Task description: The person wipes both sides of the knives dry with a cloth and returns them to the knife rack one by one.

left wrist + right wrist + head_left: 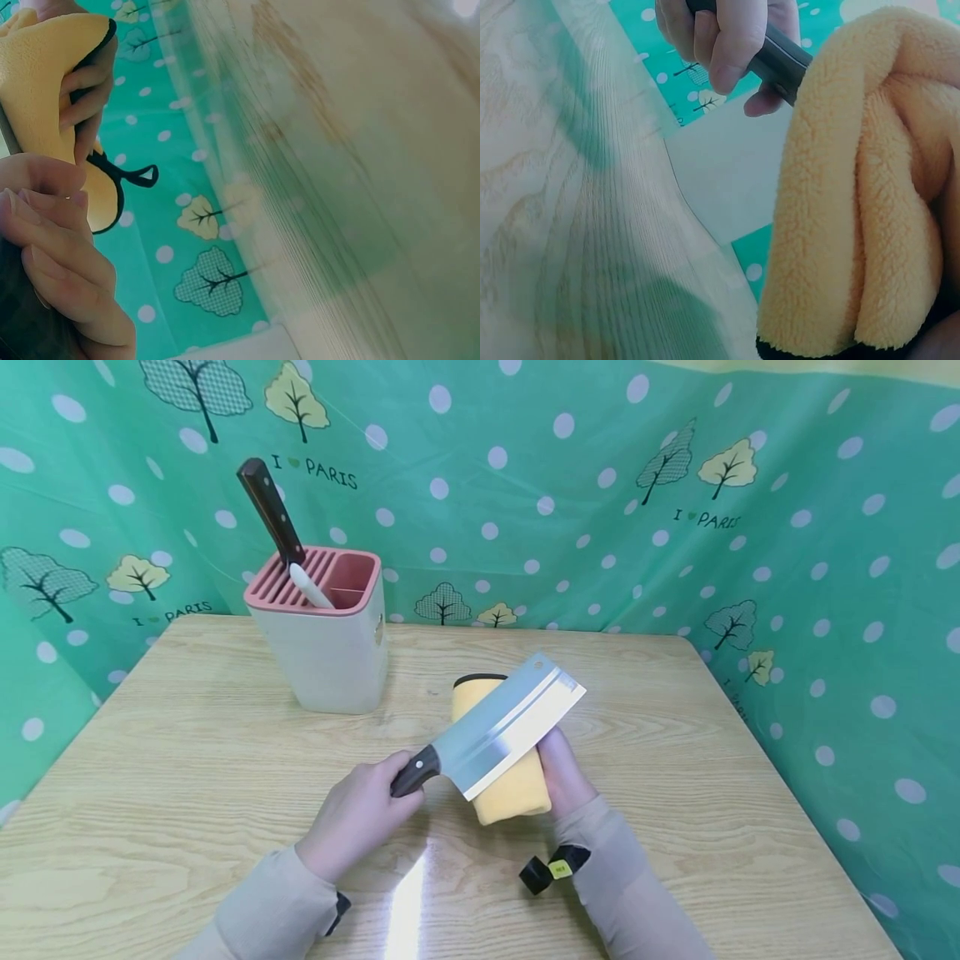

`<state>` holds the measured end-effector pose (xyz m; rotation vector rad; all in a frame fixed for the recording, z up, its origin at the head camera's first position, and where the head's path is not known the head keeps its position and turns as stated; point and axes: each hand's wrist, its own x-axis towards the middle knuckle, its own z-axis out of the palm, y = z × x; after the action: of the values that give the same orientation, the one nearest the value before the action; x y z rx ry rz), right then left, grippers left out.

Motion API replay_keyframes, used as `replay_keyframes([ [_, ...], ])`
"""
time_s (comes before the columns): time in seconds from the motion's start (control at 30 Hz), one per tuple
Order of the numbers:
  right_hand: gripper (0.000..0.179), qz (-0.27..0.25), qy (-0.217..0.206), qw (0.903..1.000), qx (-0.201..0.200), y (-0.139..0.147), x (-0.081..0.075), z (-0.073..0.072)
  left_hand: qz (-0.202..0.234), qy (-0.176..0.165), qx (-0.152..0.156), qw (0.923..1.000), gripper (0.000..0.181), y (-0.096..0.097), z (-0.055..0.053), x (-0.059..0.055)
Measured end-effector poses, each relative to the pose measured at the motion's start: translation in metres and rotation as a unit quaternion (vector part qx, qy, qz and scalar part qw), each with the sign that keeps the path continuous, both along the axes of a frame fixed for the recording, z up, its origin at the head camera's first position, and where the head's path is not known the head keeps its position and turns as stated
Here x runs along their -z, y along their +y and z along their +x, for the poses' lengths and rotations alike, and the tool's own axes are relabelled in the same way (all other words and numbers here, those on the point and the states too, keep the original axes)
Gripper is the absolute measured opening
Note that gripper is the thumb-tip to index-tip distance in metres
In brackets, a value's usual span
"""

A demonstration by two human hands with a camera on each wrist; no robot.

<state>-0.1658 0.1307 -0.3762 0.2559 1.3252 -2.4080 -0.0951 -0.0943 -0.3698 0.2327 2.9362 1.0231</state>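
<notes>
Over the middle of the table, a cleaver (506, 727) with a broad shiny blade points away to the right. My left hand (360, 814) grips its dark riveted handle (784, 64), fingers curled round it. Folded behind the blade is a yellow fleecy towel (516, 793) with dark edging. My right hand (562, 772) holds that towel from the right and below, against the blade's far face. In the left wrist view, curled fingers of the right hand (88, 101) show at the towel's edge; a dark hanging loop (142, 176) sticks out below them.
A white knife holder (326, 668) with a pink slotted top stands at the back left of the wooden table (187, 760). It carries a dark-handled knife (270, 510) and a white-handled tool (309, 585). A green dotted cloth (480, 527) hangs behind and to the sides.
</notes>
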Motion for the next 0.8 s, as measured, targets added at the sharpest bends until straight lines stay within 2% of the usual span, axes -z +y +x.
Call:
replay_keyframes([
  [0.23, 0.046, -0.002, -0.004, 1.0000, 0.000, 0.001, -0.002, -0.001, 0.003, -0.008, 0.002, 1.0000, 0.012, -0.001, 0.001, 0.001],
  [0.53, 0.047, -0.013, 0.005, 0.9999, -0.006, 0.002, -0.006, -0.003, 0.008, -0.015, 0.000, 0.9999, 0.029, -0.005, 0.002, 0.001],
  [0.8, 0.048, -0.014, -0.002, 0.9994, -0.030, 0.008, -0.008, -0.006, 0.016, -0.032, -0.002, 0.9994, 0.022, -0.011, 0.001, 0.001],
])
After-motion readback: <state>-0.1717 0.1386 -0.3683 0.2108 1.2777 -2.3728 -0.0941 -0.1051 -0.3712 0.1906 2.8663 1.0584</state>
